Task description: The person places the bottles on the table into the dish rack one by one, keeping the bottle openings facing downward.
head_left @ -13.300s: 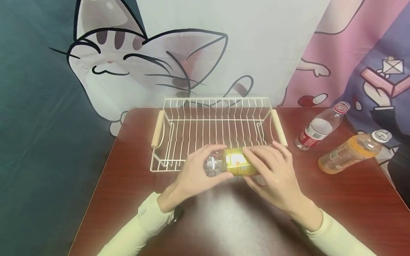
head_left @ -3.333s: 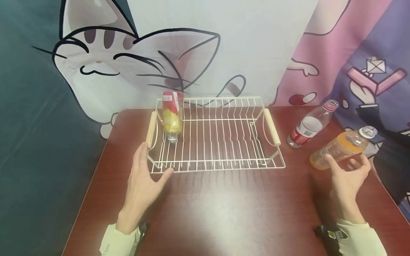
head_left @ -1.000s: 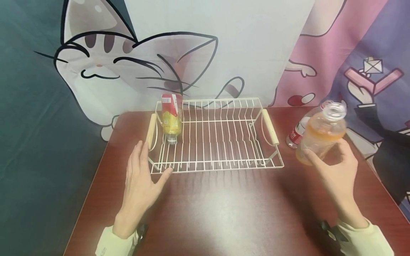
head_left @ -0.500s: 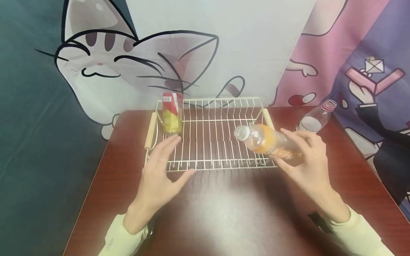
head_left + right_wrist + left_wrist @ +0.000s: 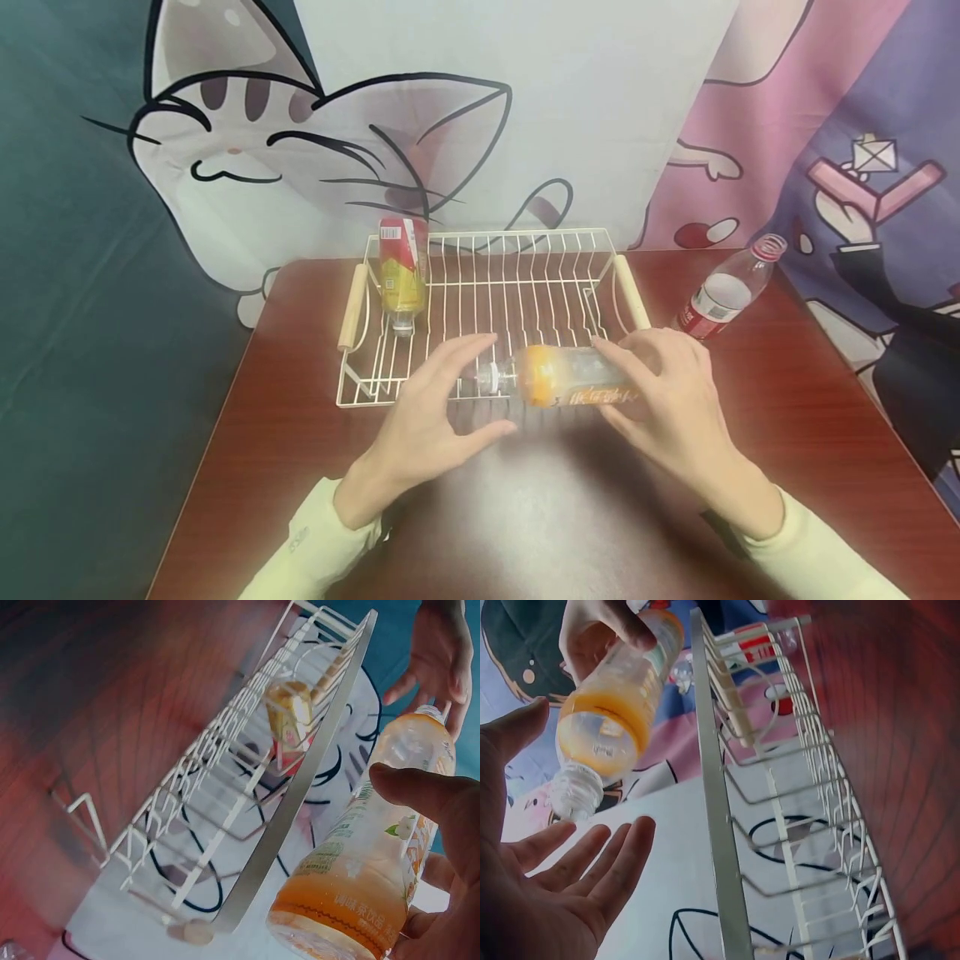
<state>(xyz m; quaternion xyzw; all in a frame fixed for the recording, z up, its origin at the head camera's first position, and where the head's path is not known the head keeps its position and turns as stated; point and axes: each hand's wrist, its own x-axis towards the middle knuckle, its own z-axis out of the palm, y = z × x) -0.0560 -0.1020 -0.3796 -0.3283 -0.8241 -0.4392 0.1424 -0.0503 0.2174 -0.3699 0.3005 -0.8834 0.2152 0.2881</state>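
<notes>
My right hand [image 5: 678, 408] grips a clear plastic bottle with an orange-banded label [image 5: 542, 377], thumb on one side and fingers on the other. The bottle lies sideways in the air before the wire rack's front edge, its neck pointing left. My left hand [image 5: 420, 429] is spread around the neck, fingers straight; in the left wrist view the fingertips sit close to the bottle mouth [image 5: 576, 791], and contact is unclear. The white wire dish rack [image 5: 491, 283] holds a red and yellow bottle [image 5: 402, 267] at its left end, neck toward me.
Right of the rack, an uncapped clear bottle with a red and white label [image 5: 723, 296] stands on the reddish-brown table [image 5: 285, 350]. The rack has wooden handles [image 5: 354, 307] at both ends. A printed cartoon cloth [image 5: 600, 108] hangs behind the table.
The right hand took the orange-labelled bottle from the table's right side, tipped it sideways and brought it left. The left hand moved right toward its neck. Earlier, the yellow bottle went into the rack.
</notes>
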